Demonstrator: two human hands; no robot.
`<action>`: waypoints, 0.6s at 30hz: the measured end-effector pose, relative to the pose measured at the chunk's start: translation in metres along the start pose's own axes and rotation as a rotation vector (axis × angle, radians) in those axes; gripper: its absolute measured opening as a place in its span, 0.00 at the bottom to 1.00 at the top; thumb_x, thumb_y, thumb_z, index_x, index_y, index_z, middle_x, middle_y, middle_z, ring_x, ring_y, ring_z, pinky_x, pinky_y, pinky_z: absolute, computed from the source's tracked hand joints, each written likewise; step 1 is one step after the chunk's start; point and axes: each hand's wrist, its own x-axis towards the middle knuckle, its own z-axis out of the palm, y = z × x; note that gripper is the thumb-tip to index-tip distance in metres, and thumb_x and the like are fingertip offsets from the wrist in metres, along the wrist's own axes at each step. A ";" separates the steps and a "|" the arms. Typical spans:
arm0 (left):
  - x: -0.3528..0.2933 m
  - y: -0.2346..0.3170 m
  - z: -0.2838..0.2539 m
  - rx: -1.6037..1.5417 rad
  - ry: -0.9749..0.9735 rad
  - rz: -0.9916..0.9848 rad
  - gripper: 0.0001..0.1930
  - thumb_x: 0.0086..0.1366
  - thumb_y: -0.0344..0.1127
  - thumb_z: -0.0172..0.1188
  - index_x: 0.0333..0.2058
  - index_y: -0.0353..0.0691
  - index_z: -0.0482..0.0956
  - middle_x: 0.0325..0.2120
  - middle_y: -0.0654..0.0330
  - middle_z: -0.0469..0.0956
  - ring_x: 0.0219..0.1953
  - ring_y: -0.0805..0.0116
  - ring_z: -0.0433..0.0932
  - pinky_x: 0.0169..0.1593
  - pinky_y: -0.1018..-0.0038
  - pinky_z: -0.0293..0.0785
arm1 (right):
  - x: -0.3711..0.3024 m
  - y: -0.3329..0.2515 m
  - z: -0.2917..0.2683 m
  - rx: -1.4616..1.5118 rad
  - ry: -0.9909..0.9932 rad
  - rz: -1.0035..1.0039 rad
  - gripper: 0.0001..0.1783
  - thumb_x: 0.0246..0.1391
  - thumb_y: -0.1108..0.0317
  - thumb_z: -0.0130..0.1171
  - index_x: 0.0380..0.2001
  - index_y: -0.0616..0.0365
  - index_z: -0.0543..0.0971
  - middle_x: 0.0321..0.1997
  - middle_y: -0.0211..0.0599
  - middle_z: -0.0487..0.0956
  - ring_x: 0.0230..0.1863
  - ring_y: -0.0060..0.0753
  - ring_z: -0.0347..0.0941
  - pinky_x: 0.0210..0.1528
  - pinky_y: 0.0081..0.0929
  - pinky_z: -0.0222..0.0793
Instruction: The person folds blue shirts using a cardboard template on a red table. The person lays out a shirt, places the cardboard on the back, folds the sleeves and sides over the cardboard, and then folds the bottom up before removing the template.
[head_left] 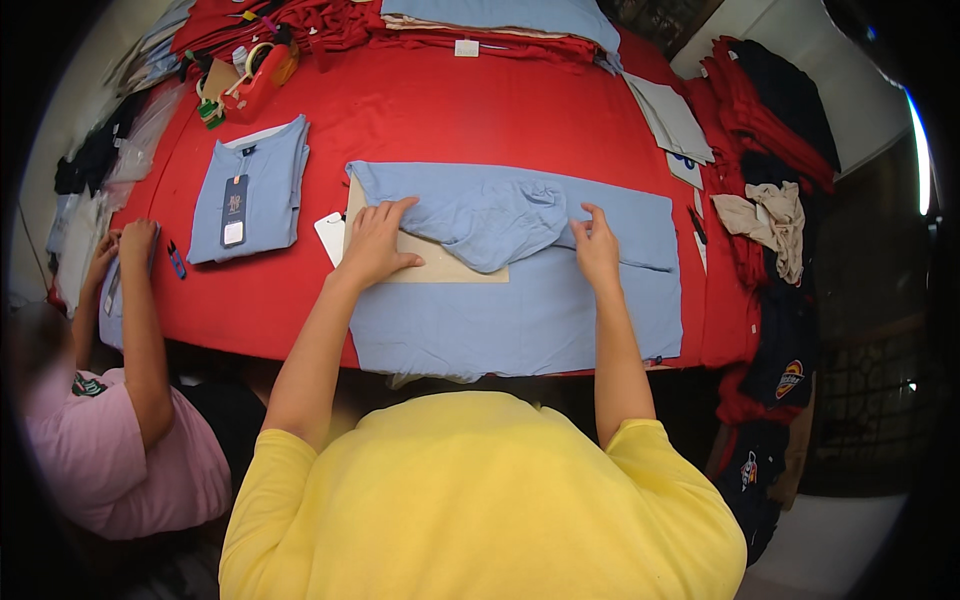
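Note:
A light blue shirt (620, 310) lies spread on the red-covered table in front of me. On it rests a beige cardboard sheet (455, 268), partly covered by a bunched blue sleeve (510, 225). My left hand (375, 243) is laid over the cardboard's left part and the cloth beside it, fingers stretched and thumb apart. Close to the sleeve's right end is my right hand (597, 248), its finger and thumb apart, with no cloth visibly gripped. A white card (330, 238) sticks out beside the cardboard's left edge.
A folded blue shirt with a dark tag (270, 190) lies left, near a blue thread snipper (177, 260) and a red tape dispenser (262, 82). A co-worker in pink (140, 450) handles cloth at the far left. Garment piles (770, 110) line the right side.

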 end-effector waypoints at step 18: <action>-0.006 -0.015 0.005 0.007 0.017 0.117 0.27 0.48 0.45 0.71 0.47 0.46 0.76 0.45 0.60 0.72 0.50 0.54 0.65 0.58 0.63 0.61 | -0.086 -0.073 -0.012 -0.139 -0.071 -0.252 0.16 0.49 0.73 0.63 0.43 0.58 0.76 0.44 0.46 0.74 0.42 0.46 0.73 0.45 0.35 0.70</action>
